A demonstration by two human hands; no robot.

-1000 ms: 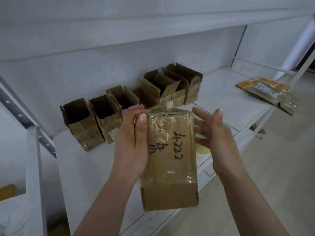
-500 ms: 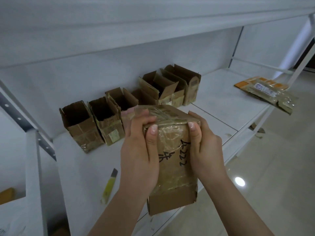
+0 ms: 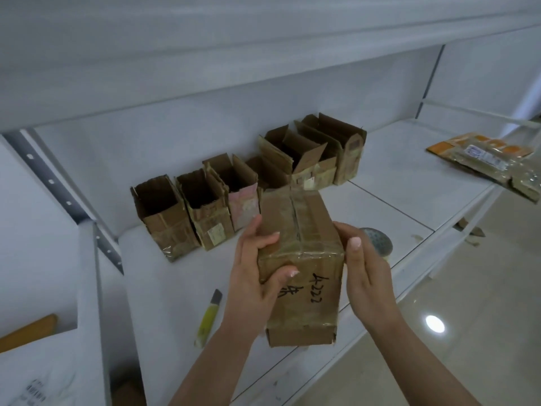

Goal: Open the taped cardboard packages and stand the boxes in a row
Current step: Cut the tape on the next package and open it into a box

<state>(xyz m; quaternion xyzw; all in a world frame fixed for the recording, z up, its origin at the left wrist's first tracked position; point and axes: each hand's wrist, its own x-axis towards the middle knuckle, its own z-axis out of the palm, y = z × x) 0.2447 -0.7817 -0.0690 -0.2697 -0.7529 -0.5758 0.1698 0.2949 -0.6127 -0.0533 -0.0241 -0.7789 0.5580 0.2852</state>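
A taped box (image 3: 301,259) is held above the shelf (image 3: 395,183) front, near the middle of the view, its sealed top tilted up and away toward 12 o'clock. Tape is seen along the top seam and around the upper edge, and black writing on the near face. The left hand (image 3: 251,276) is clenched on the box's left side, thumb across the near face and fingers curled onto the top. The right hand (image 3: 366,273) is laid flat against the right side, fingers straight, thumb near the top corner.

At 11 to 1 o'clock beyond the box, a row of opened boxes (image 3: 248,183) is stood along the back wall. A yellow knife (image 3: 208,317) is lying on the shelf at 9 o'clock, well clear of the hands. A tape roll (image 3: 377,244) is partly hidden behind the right hand.

The step in hand is judged to be opening this box. The seam tape must next be broken, by fingernail or by the knife, which would call for one hand to be freed.
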